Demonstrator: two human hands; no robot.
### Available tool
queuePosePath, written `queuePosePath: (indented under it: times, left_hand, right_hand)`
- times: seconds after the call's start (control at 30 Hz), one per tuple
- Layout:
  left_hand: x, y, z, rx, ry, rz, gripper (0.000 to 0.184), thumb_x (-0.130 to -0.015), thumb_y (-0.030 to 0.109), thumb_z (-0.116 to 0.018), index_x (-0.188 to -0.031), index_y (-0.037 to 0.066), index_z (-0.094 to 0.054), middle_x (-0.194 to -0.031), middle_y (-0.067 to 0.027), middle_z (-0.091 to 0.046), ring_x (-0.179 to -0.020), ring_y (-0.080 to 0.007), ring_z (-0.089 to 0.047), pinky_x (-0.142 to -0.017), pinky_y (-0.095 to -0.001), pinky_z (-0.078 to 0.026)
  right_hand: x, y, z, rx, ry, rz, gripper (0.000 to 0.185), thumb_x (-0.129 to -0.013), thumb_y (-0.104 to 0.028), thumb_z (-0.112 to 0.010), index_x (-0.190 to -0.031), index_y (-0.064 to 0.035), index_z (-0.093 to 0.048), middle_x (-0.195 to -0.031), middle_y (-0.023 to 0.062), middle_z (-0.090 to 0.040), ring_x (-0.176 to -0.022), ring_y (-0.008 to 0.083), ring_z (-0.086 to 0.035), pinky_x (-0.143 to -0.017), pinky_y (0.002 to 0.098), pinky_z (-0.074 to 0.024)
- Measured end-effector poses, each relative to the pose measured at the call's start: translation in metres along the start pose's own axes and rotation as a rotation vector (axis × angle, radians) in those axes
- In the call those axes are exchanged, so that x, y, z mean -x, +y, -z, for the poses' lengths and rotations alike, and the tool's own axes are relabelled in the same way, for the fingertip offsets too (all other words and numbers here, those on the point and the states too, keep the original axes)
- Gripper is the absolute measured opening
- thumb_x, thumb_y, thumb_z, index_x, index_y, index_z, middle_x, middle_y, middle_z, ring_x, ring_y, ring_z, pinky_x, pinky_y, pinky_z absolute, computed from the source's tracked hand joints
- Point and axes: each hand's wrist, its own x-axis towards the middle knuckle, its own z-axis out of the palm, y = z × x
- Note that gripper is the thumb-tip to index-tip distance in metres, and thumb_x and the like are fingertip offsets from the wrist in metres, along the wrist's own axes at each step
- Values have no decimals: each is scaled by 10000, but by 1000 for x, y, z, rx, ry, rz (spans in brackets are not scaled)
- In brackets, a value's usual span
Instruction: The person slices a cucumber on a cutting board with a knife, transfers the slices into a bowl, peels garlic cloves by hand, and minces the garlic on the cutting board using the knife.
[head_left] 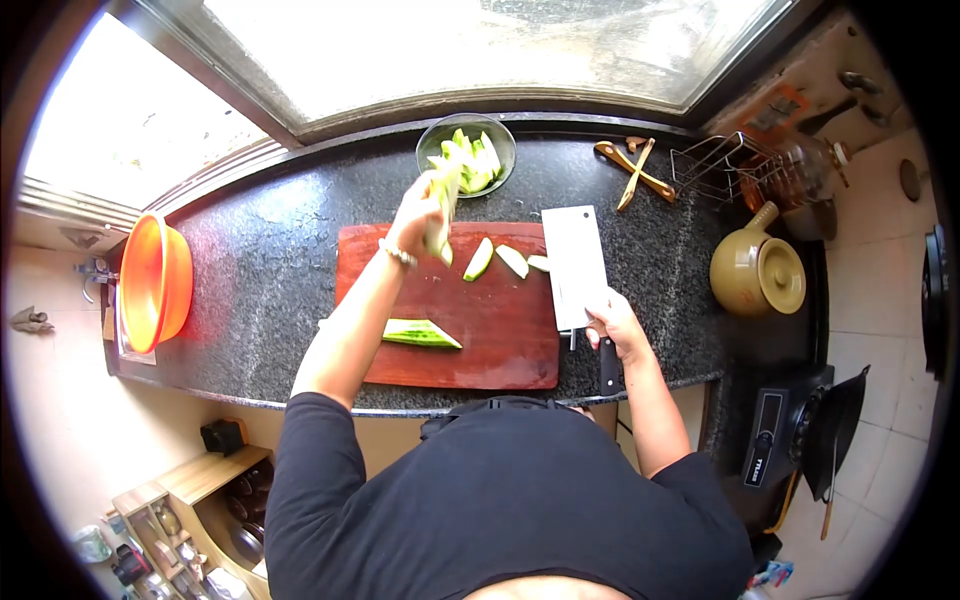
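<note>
My left hand (416, 218) is closed on several pale green vegetable slices (443, 215), just short of a glass bowl (508, 150) with more cut pieces (468, 158) in it. My right hand (618, 322) grips a cleaver (577, 258). Its broad blade points away from me over the right edge of the reddish wooden cutting board (480, 350). Loose wedges (512, 261) lie at the board's far right, the outermost one beside the blade. A longer piece with striped green skin (422, 333) rests near the board's front left, partly hidden behind my left forearm.
An orange basin (158, 283) stands tilted at the counter's left end. Wooden utensils (635, 175) lie crossed at the back right, near a wire rack (725, 165). To the right are a lidded clay pot (757, 268), a stove (770, 435) and a black wok (835, 430).
</note>
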Motion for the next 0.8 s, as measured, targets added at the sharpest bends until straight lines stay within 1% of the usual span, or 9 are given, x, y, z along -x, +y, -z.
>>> queuePosePath:
  times: [0.17,0.27,0.3,0.33,0.4,0.53,0.6,0.73,0.8]
  left_hand:
    - [-72,30,-16,168,198,-254,483,-665,-63,-482,-1134,51,-495,-920,-61,-555,-825,-177,-568,-758,-289,-505]
    - [-101,13,-1,-785,298,-185,422,-689,8,-531,-1107,42,-573,-996,-91,-620,-907,-212,-594,-802,-340,-496]
    - [-97,9,0,-1255,351,-381,431,-665,42,-578,-1095,48,-604,-1016,-121,-630,-947,-270,-587,-855,-382,-474]
    - [-95,8,0,-1403,305,-760,414,-654,27,-591,-1067,59,-608,-988,-145,-622,-977,-320,-567,-874,-418,-455]
    - [-60,21,-32,-1421,250,-891,367,-650,5,-579,-1011,64,-613,-985,-143,-630,-996,-329,-569,-914,-405,-425]
    - [3,-18,-54,-1621,-126,-309,264,-763,170,-617,-982,51,-531,-907,-166,-584,-811,-349,-607,-714,-430,-507]
    - [28,-51,-51,-1651,-85,-196,458,-784,215,-633,-1163,36,-448,-910,-218,-567,-829,-381,-597,-720,-465,-500]
    - [42,-98,-51,-1340,176,-343,371,-874,203,-559,-1181,14,-471,-882,-192,-586,-795,-347,-607,-688,-441,-511]
    - [45,-94,-68,-1038,218,-94,403,-882,244,-555,-1201,8,-487,-912,-184,-593,-776,-327,-580,-741,-399,-511]
  right_hand:
    - [-10,6,-3,17,-8,-11,231,-851,-127,-582,-1011,19,-503,-680,32,-531,-436,94,-481,-381,236,-426]
    - [-6,-6,-8,41,-11,-7,271,-847,-122,-567,-1053,42,-505,-720,55,-573,-447,96,-492,-394,237,-431]
    - [-5,-9,-8,44,-7,1,278,-847,-122,-565,-1061,45,-505,-728,59,-580,-448,96,-492,-396,236,-431]
    - [-4,-11,-8,46,-4,8,285,-846,-122,-563,-1069,47,-505,-736,63,-587,-450,95,-492,-397,235,-431]
    - [-1,-12,-3,60,17,25,284,-848,-125,-558,-1069,47,-512,-745,63,-592,-447,86,-482,-394,234,-427]
    - [-1,-4,18,153,56,32,247,-855,-108,-550,-1048,43,-517,-699,56,-571,-431,94,-483,-381,242,-414]
    - [-8,11,37,266,90,33,239,-858,-100,-546,-1049,41,-518,-672,54,-558,-418,100,-482,-378,248,-412]
    - [-7,18,38,256,52,-29,226,-858,-106,-549,-1031,37,-519,-640,41,-531,-409,110,-490,-374,255,-406]
    - [-8,21,24,306,-10,-76,243,-855,-121,-554,-1037,35,-513,-681,58,-549,-424,112,-507,-375,262,-412]
